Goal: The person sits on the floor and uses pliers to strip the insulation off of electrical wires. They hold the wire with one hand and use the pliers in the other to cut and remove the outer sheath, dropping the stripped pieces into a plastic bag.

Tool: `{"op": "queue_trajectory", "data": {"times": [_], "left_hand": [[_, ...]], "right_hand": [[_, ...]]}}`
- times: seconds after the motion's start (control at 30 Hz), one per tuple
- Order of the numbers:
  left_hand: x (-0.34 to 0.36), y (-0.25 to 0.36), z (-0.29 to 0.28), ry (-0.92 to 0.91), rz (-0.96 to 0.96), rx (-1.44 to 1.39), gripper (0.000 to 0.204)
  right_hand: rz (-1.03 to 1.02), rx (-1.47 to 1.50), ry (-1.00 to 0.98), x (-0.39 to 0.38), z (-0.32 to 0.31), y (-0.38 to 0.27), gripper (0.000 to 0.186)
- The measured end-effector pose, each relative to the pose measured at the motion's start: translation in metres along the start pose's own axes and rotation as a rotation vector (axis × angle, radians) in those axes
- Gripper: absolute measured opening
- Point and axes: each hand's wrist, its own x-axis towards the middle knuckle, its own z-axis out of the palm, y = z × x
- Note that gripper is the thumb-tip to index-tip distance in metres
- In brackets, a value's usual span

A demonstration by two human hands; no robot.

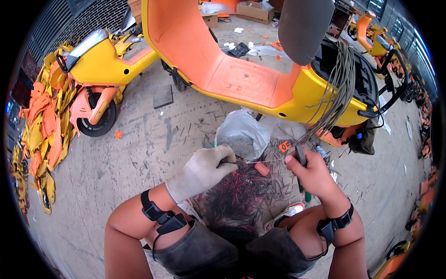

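Observation:
My left hand (202, 169), in a pale work glove, is closed with thumb and fingers pinching one end of a thin wire (262, 161). The wire runs nearly level across to my bare right hand (312, 172). That hand is wrapped round pliers (301, 156) with a dark metal head pointing up and green grips showing below the fist. Just beyond my left hand stands an open clear plastic bag (244, 132) with fine grey strands inside. Under both hands lies a heap of dark and reddish cable scraps (232, 190), with a small red block (262, 169) on it.
A yellow and orange scooter body (241, 79) stands close ahead, a bundle of grey cables (341, 69) draped over its right end. On the left are another scooter front (95, 60) and a pile of yellow and orange panels (46, 125). Cardboard boxes (254, 13) sit behind.

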Motion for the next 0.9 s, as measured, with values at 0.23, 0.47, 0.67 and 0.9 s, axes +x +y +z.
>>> {"op": "queue_trajectory", "data": {"times": [0.23,0.47,0.67,0.9], "left_hand": [[0.009,-0.005,0.006,0.130,-0.132,-0.198,0.026],[0.011,-0.003,0.033,0.123,0.091,-0.182,0.029],[0.005,0.000,0.038,0.168,0.332,-0.035,0.031],[0.005,0.001,0.032,-0.005,0.141,-0.161,0.029]], "right_hand": [[0.151,0.555,-0.035,0.011,0.005,0.008,0.036],[0.272,0.470,-0.327,0.012,0.038,-0.011,0.020],[0.236,0.529,-0.378,0.005,0.056,-0.004,0.047],[0.112,0.353,-0.454,0.012,0.058,0.006,0.038]]}}
